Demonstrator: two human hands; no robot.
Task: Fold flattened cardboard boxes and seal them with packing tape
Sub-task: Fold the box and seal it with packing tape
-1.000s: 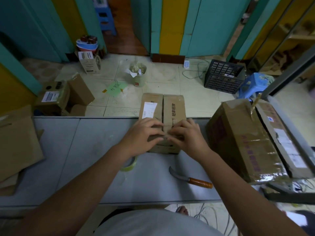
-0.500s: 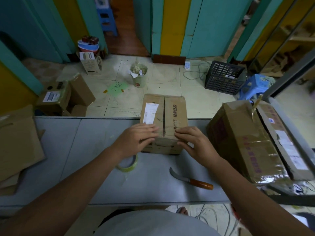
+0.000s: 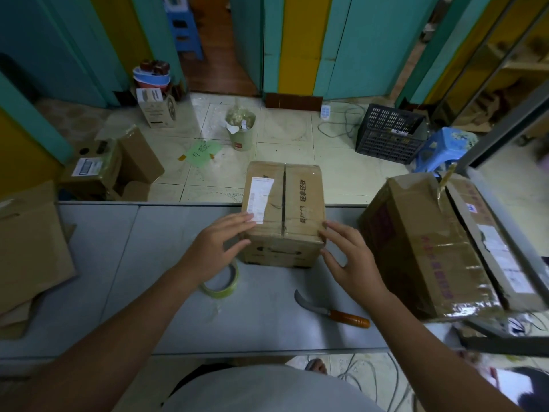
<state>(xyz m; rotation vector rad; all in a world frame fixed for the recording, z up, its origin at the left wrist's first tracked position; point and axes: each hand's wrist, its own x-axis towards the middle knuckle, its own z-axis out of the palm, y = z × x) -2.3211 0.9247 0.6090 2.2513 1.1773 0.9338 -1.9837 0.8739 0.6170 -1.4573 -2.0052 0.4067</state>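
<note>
**Grey desk, one small box between two open hands**

Grey desk [image 3: 148, 292] surface fills the foreground, with tiled floor beyond it. The left hand [image 3: 221, 248] has straight fingers, and its fingertips touch the near-left top edge of the small cardboard box [image 3: 282, 215], just below the white shipping label [image 3: 260, 199]. The right hand [image 3: 353, 260] is spread open, fingertips at the box's near-right corner. Neither hand grips anything. The label's print is too small to read; the right flap carries 轻拿轻放. The box stands at the desk's far edge, its long axis and the seam between its closed flaps running straight away from the person. A tape roll [image 3: 221, 281] lies under the left wrist, and a knife [image 3: 332, 310] lies near the right forearm.
</note>
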